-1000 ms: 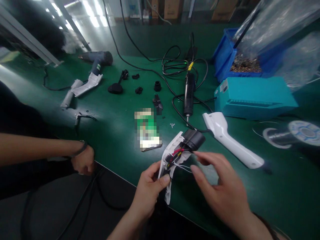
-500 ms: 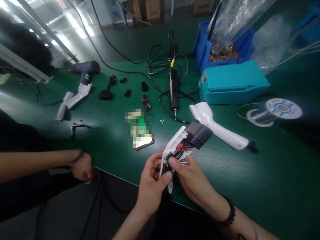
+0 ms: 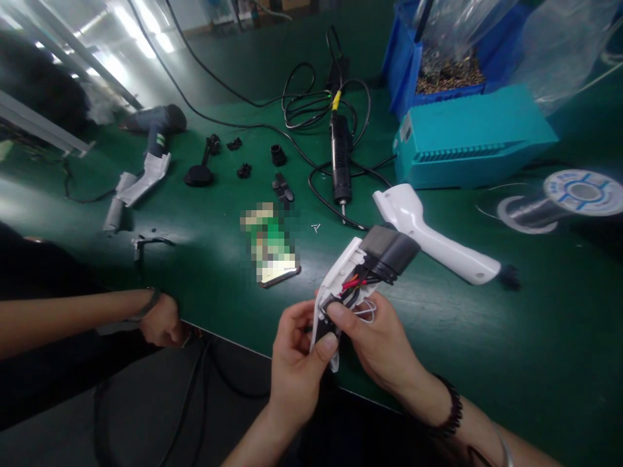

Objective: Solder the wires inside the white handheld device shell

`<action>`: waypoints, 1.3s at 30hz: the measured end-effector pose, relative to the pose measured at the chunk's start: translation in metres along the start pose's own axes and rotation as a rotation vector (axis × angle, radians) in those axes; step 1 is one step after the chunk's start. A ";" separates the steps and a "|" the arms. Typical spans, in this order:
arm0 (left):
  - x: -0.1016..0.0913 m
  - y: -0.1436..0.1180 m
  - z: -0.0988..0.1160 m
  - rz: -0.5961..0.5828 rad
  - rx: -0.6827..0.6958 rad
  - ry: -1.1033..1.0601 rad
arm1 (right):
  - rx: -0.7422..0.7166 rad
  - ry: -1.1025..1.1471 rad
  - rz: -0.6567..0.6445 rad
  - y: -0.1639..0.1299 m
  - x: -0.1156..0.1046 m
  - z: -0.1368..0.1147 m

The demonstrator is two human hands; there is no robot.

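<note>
Both hands grip an opened white device housing (image 3: 335,275) near the table's front edge. Red, black and orange wires run inside it, and a dark grey cylindrical part (image 3: 392,253) sits at its upper end. My left hand (image 3: 296,363) wraps the lower handle, its thumb pressing on a black part inside. My right hand (image 3: 379,344) holds the other side, thumb pushed against the wires' lower end; its fingers are partly hidden behind the housing. A thin white wire loop (image 3: 368,312) sticks out by the right hand. Just beyond lies a white handled shell (image 3: 438,243).
A black electric screwdriver (image 3: 341,159), small screws (image 3: 316,227) and a phone (image 3: 280,280) lie beyond my hands. Behind stand a teal box (image 3: 477,136) and a blue bin (image 3: 402,65); a solder wire spool (image 3: 559,201) is right. Another person's hand (image 3: 163,321) rests at left.
The camera view has shifted slightly. Both hands keep their hold on the housing, and the white wire loop by my right hand shows more clearly.
</note>
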State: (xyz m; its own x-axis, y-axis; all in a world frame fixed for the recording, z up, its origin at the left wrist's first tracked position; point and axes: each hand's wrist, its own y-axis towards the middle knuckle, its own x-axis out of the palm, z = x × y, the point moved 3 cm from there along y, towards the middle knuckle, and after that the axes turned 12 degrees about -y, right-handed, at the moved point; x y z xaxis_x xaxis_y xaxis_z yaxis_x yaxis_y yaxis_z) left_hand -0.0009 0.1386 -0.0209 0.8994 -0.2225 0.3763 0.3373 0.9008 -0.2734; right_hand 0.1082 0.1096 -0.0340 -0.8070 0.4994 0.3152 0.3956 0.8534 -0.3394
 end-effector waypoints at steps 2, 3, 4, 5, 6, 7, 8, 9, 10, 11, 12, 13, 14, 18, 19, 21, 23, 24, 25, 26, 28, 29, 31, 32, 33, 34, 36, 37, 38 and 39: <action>0.000 0.000 -0.001 0.019 -0.008 -0.002 | -0.002 -0.001 0.045 0.001 0.001 -0.001; -0.001 0.001 -0.002 0.028 -0.016 -0.002 | 0.000 -0.004 0.072 0.002 0.002 -0.001; -0.001 0.002 -0.003 0.034 -0.026 -0.004 | 0.003 -0.007 0.098 0.002 0.002 -0.001; -0.002 0.003 -0.003 0.036 -0.040 -0.008 | 0.009 -0.009 0.119 0.003 0.002 -0.001; -0.002 0.004 -0.004 0.033 -0.055 -0.013 | 0.018 -0.006 0.130 0.004 0.003 0.000; -0.003 0.005 -0.004 0.028 -0.068 -0.021 | 0.029 0.004 0.121 0.005 0.003 0.000; -0.003 0.006 -0.005 0.020 -0.079 -0.030 | 0.043 0.020 0.094 0.005 0.003 0.000; -0.004 0.007 -0.005 0.012 -0.088 -0.039 | 0.057 0.039 0.052 0.005 0.003 0.000; -0.004 0.007 -0.006 0.002 -0.095 -0.047 | 0.071 0.060 0.007 0.005 0.003 -0.001; -0.004 0.008 -0.006 -0.006 -0.095 -0.054 | 0.083 0.080 -0.032 0.005 0.003 -0.001; -0.004 0.008 -0.006 -0.013 -0.094 -0.059 | 0.092 0.097 -0.058 0.005 0.003 -0.001; -0.004 0.008 -0.006 -0.018 -0.092 -0.062 | 0.095 0.111 -0.062 0.005 0.003 -0.001; -0.003 0.008 -0.006 -0.020 -0.088 -0.063 | 0.092 0.119 -0.043 0.005 0.003 0.000; -0.003 0.008 -0.006 -0.009 -0.083 -0.041 | 0.059 0.055 0.103 0.008 0.003 0.003; -0.003 0.009 -0.007 -0.004 -0.085 -0.030 | 0.049 0.027 0.133 0.009 0.003 0.003; -0.003 0.010 -0.007 -0.001 -0.097 -0.010 | 0.036 -0.003 0.152 0.011 0.003 0.003; -0.003 0.011 -0.007 0.000 -0.115 -0.005 | 0.032 0.016 0.115 0.013 0.001 0.002; -0.004 0.012 -0.007 0.005 -0.129 -0.010 | 0.037 0.041 0.076 0.015 -0.001 0.000; -0.004 0.013 -0.006 0.013 -0.144 -0.022 | 0.046 0.074 0.031 0.016 -0.004 -0.003; -0.005 0.013 -0.006 0.024 -0.157 -0.039 | 0.055 0.114 -0.013 0.018 -0.007 -0.006; -0.006 0.015 -0.006 0.046 -0.182 -0.075 | 0.067 0.190 -0.073 0.020 -0.015 -0.013; -0.006 0.016 -0.006 0.051 -0.193 -0.091 | 0.067 0.214 -0.088 0.021 -0.018 -0.016; -0.006 0.018 -0.005 0.041 -0.214 -0.116 | 0.074 0.212 -0.108 0.021 -0.021 -0.020; -0.006 0.019 -0.005 0.029 -0.217 -0.121 | 0.080 0.187 -0.111 0.020 -0.019 -0.020; -0.006 0.020 -0.005 0.017 -0.213 -0.124 | 0.088 0.154 -0.104 0.020 -0.017 -0.020; -0.005 0.021 -0.005 0.006 -0.201 -0.125 | 0.096 0.120 -0.087 0.019 -0.014 -0.019; -0.004 0.021 -0.005 -0.002 -0.166 -0.126 | 0.098 0.067 -0.022 0.018 -0.008 -0.016; -0.004 0.021 -0.005 0.002 -0.147 -0.125 | 0.093 0.049 0.016 0.018 -0.005 -0.015; -0.003 0.021 -0.005 0.007 -0.129 -0.124 | 0.086 0.036 0.049 0.018 -0.003 -0.015; -0.003 0.021 -0.005 0.012 -0.112 -0.120 | 0.077 0.029 0.075 0.019 -0.001 -0.015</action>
State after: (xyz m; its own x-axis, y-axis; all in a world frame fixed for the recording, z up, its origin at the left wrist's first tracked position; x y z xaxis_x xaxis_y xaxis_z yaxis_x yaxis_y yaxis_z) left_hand 0.0054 0.1564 -0.0325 0.8661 -0.1598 0.4737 0.3617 0.8543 -0.3732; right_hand 0.1224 0.1274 -0.0273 -0.7629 0.5664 0.3117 0.4184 0.8001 -0.4299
